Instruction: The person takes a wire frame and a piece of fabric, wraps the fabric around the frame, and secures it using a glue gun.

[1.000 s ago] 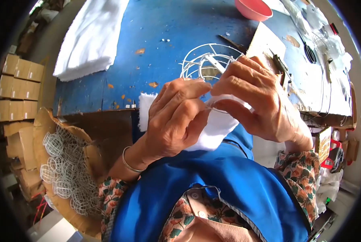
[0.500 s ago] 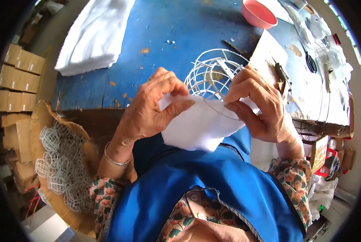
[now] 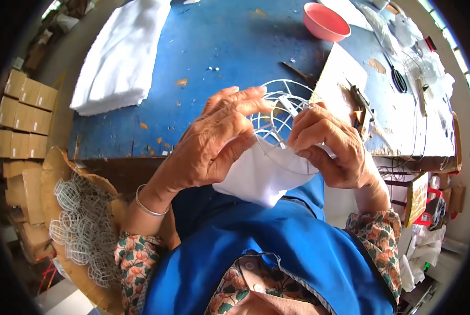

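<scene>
Blue-painted table (image 3: 214, 47) ahead, round white wire cage (image 3: 288, 106) sits between right hand (image 3: 332, 144), pinching it, and left hand (image 3: 214, 139), grip unclear tbh.

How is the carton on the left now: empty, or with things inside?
Not empty: many wire frames lie piled inside the carton. How deep they go, I cannot tell.

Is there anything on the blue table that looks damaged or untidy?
Yes: the blue table looks worn, as brownish patches break its paint; small white scraps also lie loose on it.
</scene>
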Demonstrator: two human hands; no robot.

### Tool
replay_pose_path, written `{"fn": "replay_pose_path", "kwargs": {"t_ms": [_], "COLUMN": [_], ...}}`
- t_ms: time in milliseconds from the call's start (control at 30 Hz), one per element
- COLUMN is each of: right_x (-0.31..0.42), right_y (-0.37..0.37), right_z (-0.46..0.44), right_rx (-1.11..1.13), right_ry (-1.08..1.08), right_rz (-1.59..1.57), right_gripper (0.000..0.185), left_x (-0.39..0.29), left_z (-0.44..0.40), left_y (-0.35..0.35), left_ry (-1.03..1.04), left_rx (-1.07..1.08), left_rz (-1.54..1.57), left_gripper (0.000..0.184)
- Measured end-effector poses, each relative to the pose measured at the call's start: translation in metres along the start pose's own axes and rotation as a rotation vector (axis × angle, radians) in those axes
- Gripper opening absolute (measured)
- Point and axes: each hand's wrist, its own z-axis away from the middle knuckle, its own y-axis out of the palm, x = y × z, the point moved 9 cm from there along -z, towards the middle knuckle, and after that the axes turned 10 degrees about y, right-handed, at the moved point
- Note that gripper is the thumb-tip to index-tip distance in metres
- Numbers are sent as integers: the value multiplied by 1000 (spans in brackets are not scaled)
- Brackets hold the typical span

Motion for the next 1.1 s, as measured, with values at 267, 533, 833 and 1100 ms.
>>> {"fn": "replay_pose_path", "kwargs": {"t_ms": [267, 533, 833, 1100], "right_x": [-2, -17, 20, 32], "right_y": [-12, -19, -6, 10], "right_z": [9, 12, -6, -3], "right_rx": [-20, 3, 107, 104], "right_ry": [-26, 97, 168, 114], "right_rz": [-79, -212, 267, 377], "right_gripper": [11, 14, 27, 17], "left_x": [-35, -51, -61, -54], "left_z": [7, 1, -3, -3], "left_y": [16, 24, 31, 19], "left_ry": [164, 175, 221, 52], "left_rx": [-166, -176, -136, -89], "left_rz": [-284, -336, -416, -209], "left_gripper": [16, 19, 17, 24]}}
